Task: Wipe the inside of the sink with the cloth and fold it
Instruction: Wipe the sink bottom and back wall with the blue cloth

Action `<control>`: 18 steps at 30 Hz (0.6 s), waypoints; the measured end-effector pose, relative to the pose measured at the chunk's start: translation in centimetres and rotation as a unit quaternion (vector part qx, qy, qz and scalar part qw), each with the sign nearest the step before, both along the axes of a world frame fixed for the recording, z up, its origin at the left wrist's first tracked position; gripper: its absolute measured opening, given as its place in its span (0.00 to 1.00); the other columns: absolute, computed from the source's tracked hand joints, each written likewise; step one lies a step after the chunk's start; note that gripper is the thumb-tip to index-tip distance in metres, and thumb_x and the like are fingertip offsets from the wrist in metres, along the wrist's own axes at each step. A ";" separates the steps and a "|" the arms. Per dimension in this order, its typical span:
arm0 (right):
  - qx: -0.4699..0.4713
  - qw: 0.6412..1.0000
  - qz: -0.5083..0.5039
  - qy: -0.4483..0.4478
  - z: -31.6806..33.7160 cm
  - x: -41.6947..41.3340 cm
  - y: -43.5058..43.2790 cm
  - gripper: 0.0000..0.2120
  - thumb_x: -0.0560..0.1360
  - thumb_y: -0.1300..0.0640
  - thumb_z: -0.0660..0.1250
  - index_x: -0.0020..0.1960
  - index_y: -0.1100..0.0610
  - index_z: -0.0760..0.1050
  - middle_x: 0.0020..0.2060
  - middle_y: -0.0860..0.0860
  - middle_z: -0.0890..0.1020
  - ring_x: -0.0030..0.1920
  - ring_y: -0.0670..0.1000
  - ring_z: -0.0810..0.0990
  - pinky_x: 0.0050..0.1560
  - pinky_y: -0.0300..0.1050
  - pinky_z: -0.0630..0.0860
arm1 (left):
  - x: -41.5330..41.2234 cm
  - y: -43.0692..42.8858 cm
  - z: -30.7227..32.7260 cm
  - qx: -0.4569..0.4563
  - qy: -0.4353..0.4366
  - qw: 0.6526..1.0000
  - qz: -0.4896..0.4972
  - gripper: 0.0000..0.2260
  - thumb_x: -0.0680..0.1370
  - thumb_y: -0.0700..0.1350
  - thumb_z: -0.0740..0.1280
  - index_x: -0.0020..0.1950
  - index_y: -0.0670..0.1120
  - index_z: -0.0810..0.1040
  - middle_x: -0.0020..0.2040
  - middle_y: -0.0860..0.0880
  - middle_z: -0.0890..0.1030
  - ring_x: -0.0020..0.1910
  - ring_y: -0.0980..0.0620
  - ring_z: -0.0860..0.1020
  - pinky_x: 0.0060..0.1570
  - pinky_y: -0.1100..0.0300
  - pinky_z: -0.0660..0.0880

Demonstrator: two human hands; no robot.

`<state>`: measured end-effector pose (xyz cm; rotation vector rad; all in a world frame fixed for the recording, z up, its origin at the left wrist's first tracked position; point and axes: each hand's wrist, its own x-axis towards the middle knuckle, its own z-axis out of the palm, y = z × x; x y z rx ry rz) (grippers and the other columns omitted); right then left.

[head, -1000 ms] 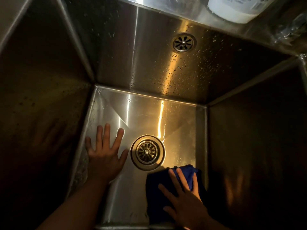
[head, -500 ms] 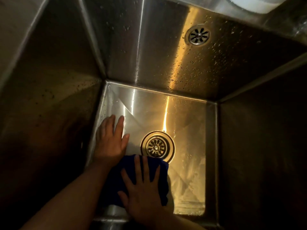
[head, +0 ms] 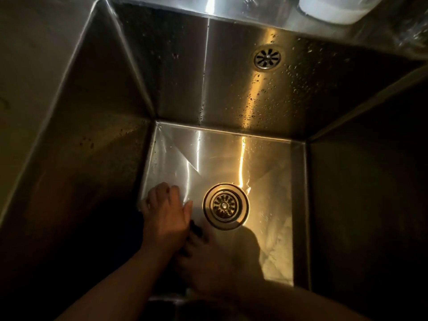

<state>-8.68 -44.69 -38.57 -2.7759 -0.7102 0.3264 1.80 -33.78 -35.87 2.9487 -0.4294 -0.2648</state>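
Observation:
I look down into a deep steel sink (head: 220, 158) with a round drain strainer (head: 225, 206) in its floor. My left hand (head: 165, 212) rests on the floor by the left wall, left of the drain, its fingers bent and holding nothing. My right hand (head: 208, 258) lies in shadow just in front of the drain, pressed down on the dark blue cloth (head: 195, 229). Only a small dark bit of the cloth shows between my two hands; the rest is hidden under them and in shadow.
Water drops cover the back wall around a round overflow grille (head: 267, 57). A white container (head: 333, 8) stands on the ledge at the top right. The left and right walls are dark. The floor to the right of the drain looks wet.
My right hand slid the cloth from the front right corner leftward across the floor to beside my left hand. My left hand's fingers went from spread flat to bent.

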 end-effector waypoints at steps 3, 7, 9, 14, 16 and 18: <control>-0.145 0.982 -0.077 -0.090 -0.5 -0.5 -8.8 0.30 0.76 0.46 0.63 0.76 0.48 0.59 0.75 0.56 0.62 0.75 0.63 0.58 0.70 0.71 0.45 | -1.7 1.8 0.6 0.042 0.033 0.997 0.052 0.19 0.72 0.53 0.69 0.54 0.41 0.73 0.54 0.37 0.73 0.53 0.36 0.72 0.49 0.41 0.70; -0.142 0.921 -0.355 0.068 -0.7 -1.7 -16.4 0.30 0.78 0.35 0.42 0.78 0.42 0.47 0.78 0.57 0.48 0.77 0.60 0.45 0.72 0.69 0.49 | -4.8 4.2 0.8 0.112 0.153 0.982 -0.001 0.40 0.74 0.71 0.45 0.74 0.44 0.65 0.73 0.32 0.63 0.73 0.31 0.60 0.67 0.35 0.60; -0.117 0.901 -0.407 0.098 -2.1 -2.8 -16.3 0.31 0.75 0.32 0.34 0.76 0.38 0.34 0.77 0.52 0.33 0.76 0.53 0.34 0.74 0.65 0.39 | -6.4 4.5 -0.1 0.137 0.204 0.969 -0.019 0.45 0.69 0.75 0.34 0.77 0.47 0.41 0.76 0.35 0.38 0.75 0.35 0.36 0.71 0.37 0.41; -0.118 0.892 -0.424 0.105 -3.0 -3.1 -15.6 0.30 0.77 0.35 0.37 0.75 0.39 0.30 0.76 0.51 0.30 0.76 0.52 0.31 0.74 0.64 0.37 | -9.1 3.4 -1.7 0.235 0.387 0.891 -0.009 0.52 0.69 0.75 0.54 0.64 0.48 0.17 0.59 0.37 0.12 0.59 0.37 0.15 0.67 0.34 0.32; -0.105 0.891 -0.428 0.106 -3.1 -3.2 -15.9 0.30 0.77 0.36 0.38 0.75 0.39 0.31 0.76 0.51 0.31 0.77 0.55 0.34 0.73 0.66 0.38 | -9.9 3.4 -2.0 0.243 0.424 0.872 -0.008 0.51 0.68 0.76 0.55 0.63 0.53 0.17 0.58 0.38 0.12 0.57 0.38 0.14 0.67 0.34 0.33; -0.091 0.893 -0.428 0.106 -3.0 -3.2 -15.8 0.30 0.78 0.36 0.40 0.75 0.38 0.32 0.76 0.51 0.32 0.77 0.57 0.38 0.73 0.67 0.40 | -10.0 3.5 -2.1 0.246 0.437 0.865 -0.006 0.50 0.68 0.76 0.55 0.63 0.55 0.18 0.59 0.40 0.13 0.56 0.39 0.14 0.67 0.34 0.33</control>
